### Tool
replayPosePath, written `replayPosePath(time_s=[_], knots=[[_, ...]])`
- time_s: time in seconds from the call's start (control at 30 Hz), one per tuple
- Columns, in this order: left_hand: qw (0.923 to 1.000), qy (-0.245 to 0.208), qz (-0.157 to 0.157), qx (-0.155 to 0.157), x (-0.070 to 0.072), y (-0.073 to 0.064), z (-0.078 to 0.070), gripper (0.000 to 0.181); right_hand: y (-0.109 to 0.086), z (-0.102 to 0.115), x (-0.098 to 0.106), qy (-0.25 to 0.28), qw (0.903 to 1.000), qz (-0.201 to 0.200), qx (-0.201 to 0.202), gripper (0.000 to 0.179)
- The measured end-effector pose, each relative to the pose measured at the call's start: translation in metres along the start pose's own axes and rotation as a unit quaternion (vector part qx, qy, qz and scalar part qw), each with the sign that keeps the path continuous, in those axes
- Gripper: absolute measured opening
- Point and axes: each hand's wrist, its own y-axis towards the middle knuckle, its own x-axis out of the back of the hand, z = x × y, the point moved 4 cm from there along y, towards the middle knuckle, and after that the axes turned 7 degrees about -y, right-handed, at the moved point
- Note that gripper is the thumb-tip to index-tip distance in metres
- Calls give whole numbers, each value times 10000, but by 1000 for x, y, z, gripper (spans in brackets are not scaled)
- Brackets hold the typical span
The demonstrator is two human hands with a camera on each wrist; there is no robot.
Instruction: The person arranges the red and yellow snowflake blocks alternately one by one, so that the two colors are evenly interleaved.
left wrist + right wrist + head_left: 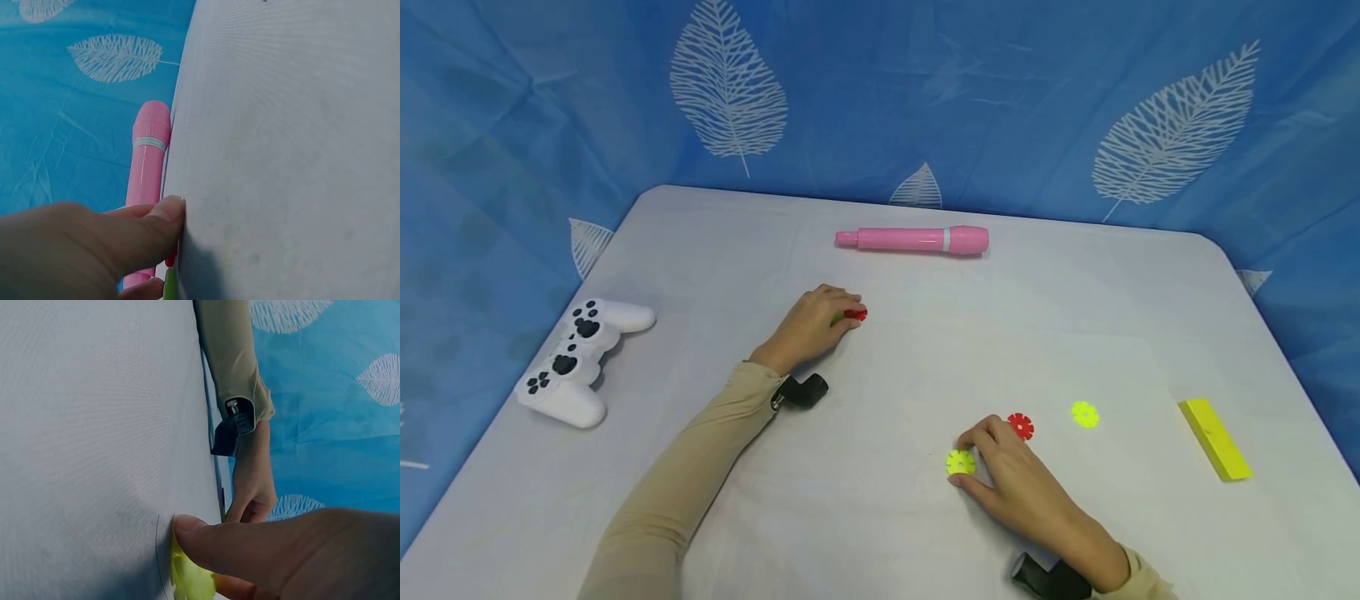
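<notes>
My left hand (812, 325) pinches a red notched disc (861, 315) between thumb and fingers, low over the white table. A green piece (170, 284) shows just beside it, mostly hidden by the fingers; whether the two are joined I cannot tell. Nearer the front, my right hand (1026, 487) holds a yellow notched disc (960, 462) by its edges, between thumb and index finger. Another red notched disc (1020, 426) lies right by the knuckles of that hand. A second yellow notched disc (1086, 414) rests flat farther right.
A pink microphone-shaped object (910, 240) lies near the back edge of the white table (925, 358). At the left edge sits a white game controller (580, 362). A yellow block (1216, 439) lies on the right side. Blue leaf-patterned cloth (985, 100) hangs behind.
</notes>
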Motion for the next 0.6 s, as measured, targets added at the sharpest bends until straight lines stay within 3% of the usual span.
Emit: replayPosePath(time_s=[0.2,0.4,0.6], knots=[[10000,-22,2,-41,1,0,-1,24,-3,2,0,248,9992,-149,287,36],[9999,-82,-26,-102,2,-1,-3,23,-3,5,-2,1043,9925,38,632,33],[9999,-76,-23,-75,2,-1,-3,23,-4,6,-3,1250,9887,71,823,37]])
